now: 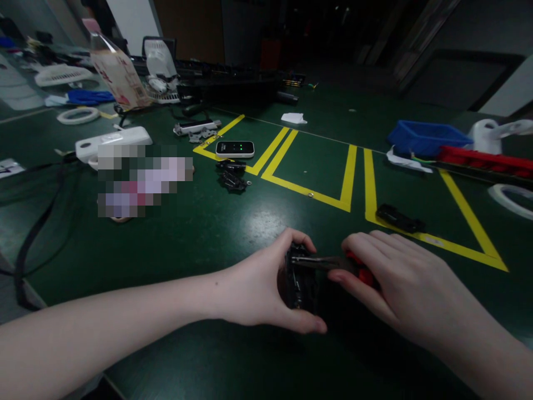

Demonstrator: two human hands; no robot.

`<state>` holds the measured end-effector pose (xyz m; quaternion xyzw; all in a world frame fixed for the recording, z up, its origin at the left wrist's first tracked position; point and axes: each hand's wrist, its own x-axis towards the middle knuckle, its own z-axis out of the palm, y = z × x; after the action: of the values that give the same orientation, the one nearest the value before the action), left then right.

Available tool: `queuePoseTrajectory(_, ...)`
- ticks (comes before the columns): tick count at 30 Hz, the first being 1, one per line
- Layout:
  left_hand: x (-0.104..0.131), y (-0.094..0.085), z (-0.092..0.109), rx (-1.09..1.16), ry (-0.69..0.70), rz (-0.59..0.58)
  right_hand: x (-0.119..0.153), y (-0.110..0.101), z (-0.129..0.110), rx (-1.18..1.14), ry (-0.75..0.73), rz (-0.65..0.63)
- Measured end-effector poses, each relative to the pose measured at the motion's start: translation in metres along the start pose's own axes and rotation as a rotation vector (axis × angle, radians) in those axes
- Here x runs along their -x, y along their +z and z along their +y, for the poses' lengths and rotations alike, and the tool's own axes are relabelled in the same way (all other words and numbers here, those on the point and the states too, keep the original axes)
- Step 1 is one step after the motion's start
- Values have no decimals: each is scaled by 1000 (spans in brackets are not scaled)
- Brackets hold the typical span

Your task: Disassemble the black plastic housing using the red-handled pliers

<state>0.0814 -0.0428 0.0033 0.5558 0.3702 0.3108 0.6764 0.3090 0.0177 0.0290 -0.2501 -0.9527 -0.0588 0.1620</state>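
Observation:
A black plastic part [300, 283] is held in my left hand [266, 289], with the thumb below it and the fingers curled over its upper end. My right hand [395, 278] is closed around the red handles of metal pliers [318, 262]. The jaws of the pliers point left and lie against the upper part of the black piece; whether they grip anything there is too small to tell. Both hands are above the green table [179, 328]. Several small black parts [232, 178] lie beyond my left hand, and another black part [400, 218] lies beyond my right hand.
Yellow tape [310, 195] marks areas on the table. A white device with green lights [235, 149] lies ahead. Blue bin [428, 138], red strip [487, 161] and tape roll [512, 200] are on the right. A bottle [119, 72], white power strip [120, 141] and cables are on the left.

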Motion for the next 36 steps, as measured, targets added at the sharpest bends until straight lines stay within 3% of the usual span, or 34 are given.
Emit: queuePoseTrajectory(36,0,0,0,80,-12,-14,0,-5,3,130,-52,25)
